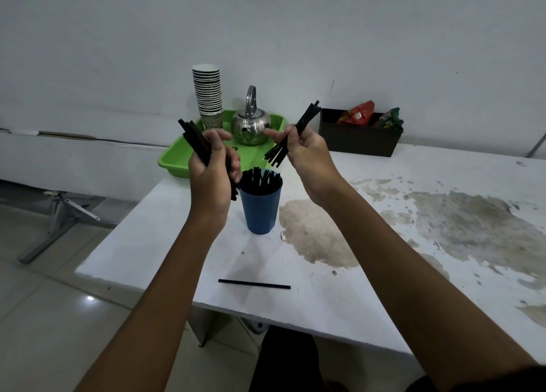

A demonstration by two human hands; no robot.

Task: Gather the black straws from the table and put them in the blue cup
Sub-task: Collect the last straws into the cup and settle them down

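Fingers of the left hand [213,167] are curled tight around a bundle of black straws [195,142], which runs through the fist and sticks up past the thumb, tilted to the left. Over on the other side, the right hand [305,152] pinches a second bundle [295,133] between thumb and closed fingers, index finger pointing free; its straws slant up to the right. Both hands hover above the blue cup [260,205], already crowded with straws, standing on the stained white table [369,288]. One loose straw [254,284] lies flat near the table's front edge.
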